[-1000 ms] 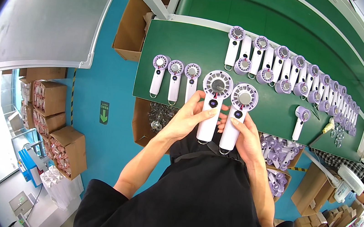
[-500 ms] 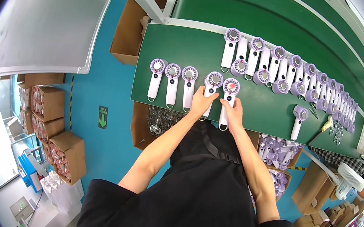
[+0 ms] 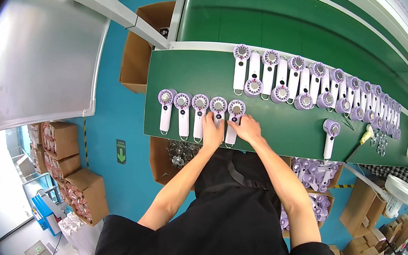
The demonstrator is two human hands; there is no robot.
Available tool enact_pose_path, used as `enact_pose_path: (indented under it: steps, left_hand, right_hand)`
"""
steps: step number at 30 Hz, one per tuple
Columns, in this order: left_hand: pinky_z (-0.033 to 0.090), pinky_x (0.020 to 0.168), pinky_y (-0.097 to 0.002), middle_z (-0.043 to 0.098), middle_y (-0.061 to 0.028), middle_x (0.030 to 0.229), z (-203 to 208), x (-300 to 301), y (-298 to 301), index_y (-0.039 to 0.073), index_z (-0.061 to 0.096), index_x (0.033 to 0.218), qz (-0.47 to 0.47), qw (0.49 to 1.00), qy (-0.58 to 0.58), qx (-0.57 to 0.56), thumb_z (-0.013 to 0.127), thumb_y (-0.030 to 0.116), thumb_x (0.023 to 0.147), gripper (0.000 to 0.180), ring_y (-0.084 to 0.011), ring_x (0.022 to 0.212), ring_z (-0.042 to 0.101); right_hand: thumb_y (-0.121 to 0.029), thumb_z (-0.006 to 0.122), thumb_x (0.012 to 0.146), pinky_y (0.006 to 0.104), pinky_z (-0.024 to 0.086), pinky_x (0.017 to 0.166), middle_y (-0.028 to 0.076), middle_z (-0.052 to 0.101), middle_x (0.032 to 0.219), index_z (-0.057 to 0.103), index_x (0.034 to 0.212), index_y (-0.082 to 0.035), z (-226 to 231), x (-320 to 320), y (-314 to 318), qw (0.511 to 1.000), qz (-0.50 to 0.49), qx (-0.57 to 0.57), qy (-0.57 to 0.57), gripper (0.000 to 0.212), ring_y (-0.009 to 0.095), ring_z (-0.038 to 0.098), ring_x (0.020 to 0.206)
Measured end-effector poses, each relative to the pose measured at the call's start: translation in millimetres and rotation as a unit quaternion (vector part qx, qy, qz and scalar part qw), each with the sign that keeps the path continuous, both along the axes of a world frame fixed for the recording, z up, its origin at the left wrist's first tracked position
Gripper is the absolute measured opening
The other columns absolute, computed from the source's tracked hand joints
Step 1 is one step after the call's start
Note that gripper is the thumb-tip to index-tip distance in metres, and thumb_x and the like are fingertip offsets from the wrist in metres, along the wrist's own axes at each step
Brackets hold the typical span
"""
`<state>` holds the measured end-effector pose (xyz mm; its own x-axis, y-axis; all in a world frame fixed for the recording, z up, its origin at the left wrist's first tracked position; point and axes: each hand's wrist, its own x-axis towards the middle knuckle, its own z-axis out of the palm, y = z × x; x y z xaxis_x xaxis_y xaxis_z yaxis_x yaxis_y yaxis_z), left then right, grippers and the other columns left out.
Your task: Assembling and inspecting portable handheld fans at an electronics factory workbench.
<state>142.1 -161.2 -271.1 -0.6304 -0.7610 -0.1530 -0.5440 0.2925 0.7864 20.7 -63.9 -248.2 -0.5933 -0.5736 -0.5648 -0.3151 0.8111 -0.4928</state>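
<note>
Handheld fans with white handles and lilac round heads lie in a row along the near edge of the green table. My left hand is closed round the handle of one handheld fan, beside its neighbour. At the row's right end, my right hand grips another handheld fan by its handle, thumb across the front. Both fans lie face up with their heads away from me; my fingers partly cover the handles. Wire loops stick out at the handle ends.
Several more fans form a long row at the back, alternating in direction. One fan lies apart at right, near a yellow-handled tool and clear rings. Boxes of fans and clear parts stand below the table edge.
Both held fans have shifted left against the row, the right one closing up to the left one. The red glow on the right fan's centre is gone. My view has tilted.
</note>
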Motion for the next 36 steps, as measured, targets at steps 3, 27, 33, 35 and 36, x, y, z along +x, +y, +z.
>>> enact_pose_path:
  steps: [3,27,33,35,36]
  left_hand:
    - [0.043,0.092,-0.0429,0.05,-0.0229,0.113,18,5,-5,-0.006,0.045,0.122,0.0,0.999,0.016,-0.051,0.064,0.014,0.087,0.045,-0.0361,0.104,0.053]
    - [0.051,0.067,-0.0354,0.066,-0.0127,0.089,6,-207,-114,-0.003,0.057,0.102,-0.094,0.975,-0.108,0.171,0.073,0.024,0.081,0.038,-0.0219,0.076,0.065]
    - [0.057,0.066,-0.0344,0.064,-0.0136,0.095,75,-160,-159,0.001,0.042,0.11,-0.034,0.911,0.108,0.396,0.064,0.015,0.09,0.033,-0.0222,0.078,0.067]
    - [0.056,0.07,-0.0345,0.063,-0.0113,0.092,101,-130,-157,0.002,0.043,0.109,-0.032,0.915,0.125,0.383,0.061,0.015,0.093,0.027,-0.0203,0.077,0.065]
    - [0.056,0.072,-0.0351,0.062,-0.0109,0.092,113,-115,-153,0.003,0.043,0.109,-0.033,0.908,0.136,0.395,0.06,0.015,0.094,0.026,-0.0198,0.079,0.065]
  right_hand:
    - [-0.045,0.063,0.082,0.0459,0.053,0.078,0.022,0.068,0.093,0.07,0.089,-0.001,39,-45,7,0.997,0.058,0.019,-0.046,0.045,0.037,0.067,0.087]
    - [-0.019,0.058,0.082,0.0415,0.028,0.112,-0.001,0.06,0.098,0.064,0.09,-0.017,-12,-204,-56,0.772,0.485,-0.209,0.354,0.01,0.018,0.054,0.108]
    - [-0.019,0.058,0.084,0.0382,0.037,0.103,0.013,0.061,0.099,0.055,0.094,-0.003,87,-196,-64,0.763,0.482,-0.223,0.368,0.02,0.026,0.059,0.101]
    - [-0.025,0.063,0.082,0.0407,0.042,0.097,0.017,0.062,0.097,0.049,0.104,0.001,134,-188,-52,0.853,0.447,-0.184,0.195,0.037,0.031,0.062,0.097]
    - [-0.028,0.065,0.08,0.0434,0.049,0.083,0.022,0.064,0.093,0.044,0.11,0.003,143,-185,-44,0.899,0.387,-0.182,0.099,0.048,0.035,0.064,0.089]
